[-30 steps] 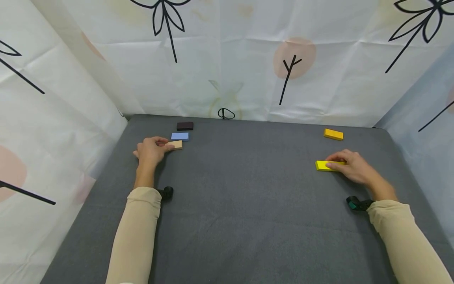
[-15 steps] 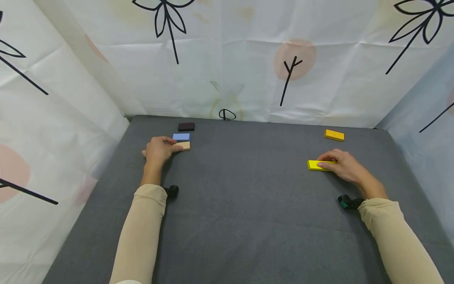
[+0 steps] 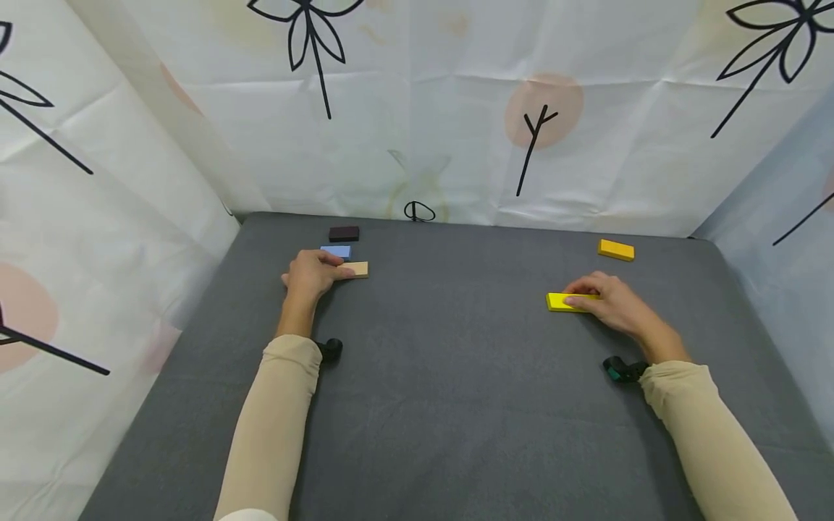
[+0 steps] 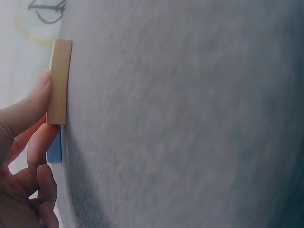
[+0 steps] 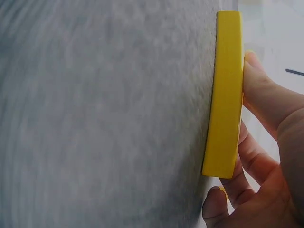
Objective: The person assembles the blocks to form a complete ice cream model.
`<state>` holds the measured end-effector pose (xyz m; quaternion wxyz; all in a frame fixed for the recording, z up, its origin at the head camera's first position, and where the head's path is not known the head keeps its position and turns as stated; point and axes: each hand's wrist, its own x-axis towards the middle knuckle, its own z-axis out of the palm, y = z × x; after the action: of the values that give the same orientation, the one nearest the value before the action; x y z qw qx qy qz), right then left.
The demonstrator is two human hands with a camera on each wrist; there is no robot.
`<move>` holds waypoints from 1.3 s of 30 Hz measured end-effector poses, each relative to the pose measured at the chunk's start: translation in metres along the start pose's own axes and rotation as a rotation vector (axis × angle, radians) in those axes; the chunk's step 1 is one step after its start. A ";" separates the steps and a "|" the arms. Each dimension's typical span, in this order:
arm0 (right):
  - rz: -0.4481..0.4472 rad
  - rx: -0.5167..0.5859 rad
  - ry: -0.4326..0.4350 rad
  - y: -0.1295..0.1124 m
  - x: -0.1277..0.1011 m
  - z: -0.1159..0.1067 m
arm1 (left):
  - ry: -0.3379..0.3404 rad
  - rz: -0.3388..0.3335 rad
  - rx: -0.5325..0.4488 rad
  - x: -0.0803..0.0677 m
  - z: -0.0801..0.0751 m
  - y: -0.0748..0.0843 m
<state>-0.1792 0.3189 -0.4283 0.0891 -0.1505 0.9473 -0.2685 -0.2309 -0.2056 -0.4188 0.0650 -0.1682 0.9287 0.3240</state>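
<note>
Two hands lie flat on the grey counter [image 3: 456, 405], each with fingers laid on a small block. The left hand [image 3: 311, 273] rests its fingertips on the near end of a tan block [image 3: 357, 269] at the far left of the counter — the left wrist view shows the fingers [image 4: 33, 102] fairly straight, pressing on the block's top face rather than curled round it. Just behind the hand sits a blue block [image 3: 337, 251], partly hidden by the knuckles, and a dark block [image 3: 343, 233] lies a little further back, near the patterned curtain [image 3: 417, 108].

On the right side, the right hand [image 3: 609, 304] covers one end of a yellow block [image 3: 562, 302], which lies flat on the counter with its free end pointing towards the middle. The right wrist view shows fingers [image 5: 266, 102] stretched along the block's top — touching, not pinching. An orange-yellow block [image 3: 615, 250] lies apart from it, further back near the curtain. Both forearms wear beige sleeves [image 3: 274, 427].
</note>
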 end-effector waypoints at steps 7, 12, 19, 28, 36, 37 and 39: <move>0.016 -0.006 -0.012 -0.011 0.008 0.004 | 0.008 0.045 -0.017 -0.003 0.012 0.012; 0.004 -0.012 -0.028 -0.020 0.016 0.009 | 0.015 0.061 -0.062 -0.003 0.022 0.017; 0.005 0.001 -0.076 -0.028 0.022 0.011 | 0.000 0.100 -0.093 -0.002 0.036 0.028; 0.011 0.029 -0.136 -0.042 0.031 0.015 | -0.012 0.096 -0.112 -0.003 0.047 0.041; 0.032 0.043 -0.151 -0.047 0.034 0.020 | -0.042 0.114 -0.137 -0.005 0.060 0.053; 0.030 0.047 -0.149 -0.047 0.034 0.021 | -0.040 0.117 -0.132 -0.005 0.062 0.055; 0.026 0.050 -0.145 -0.049 0.034 0.022 | -0.040 0.120 -0.125 -0.006 0.065 0.059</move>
<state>-0.1942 0.2572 -0.4240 0.1647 -0.1548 0.9333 -0.2792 -0.2455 -0.1199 -0.4339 0.0535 -0.1095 0.9135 0.3881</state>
